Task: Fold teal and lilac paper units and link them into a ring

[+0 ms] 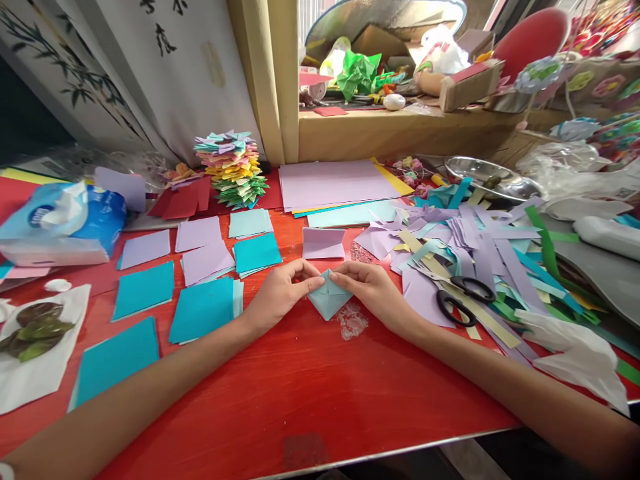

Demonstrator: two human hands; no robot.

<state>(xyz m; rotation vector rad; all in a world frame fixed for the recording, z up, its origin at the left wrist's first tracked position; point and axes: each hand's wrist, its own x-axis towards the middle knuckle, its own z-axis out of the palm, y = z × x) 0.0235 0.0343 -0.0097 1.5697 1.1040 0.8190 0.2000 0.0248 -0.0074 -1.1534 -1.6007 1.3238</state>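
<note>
A small light-blue sheet of folding paper [328, 303], creased into a diamond with one point toward me, is held just above the red table [310, 373]. My left hand [285, 290] pinches its upper left edge between thumb and fingers. On the upper right edge, my right hand [373, 290] grips it the same way. Behind the hands lies a folded lilac paper [323, 243]. Stacks of teal squares [203, 310] and lilac squares [207, 260] are spread to the left of my left hand. Black-handled scissors [457, 303] rest right of my right hand.
Paper strips [480, 247] heap up at the right, near a steel bowl [495, 177]. Large lilac sheets [325, 185] lie at the back, beside a tower of folded paper pieces [235, 170]. A tissue pack [63, 223] and leaves on a napkin [60, 357] are far left.
</note>
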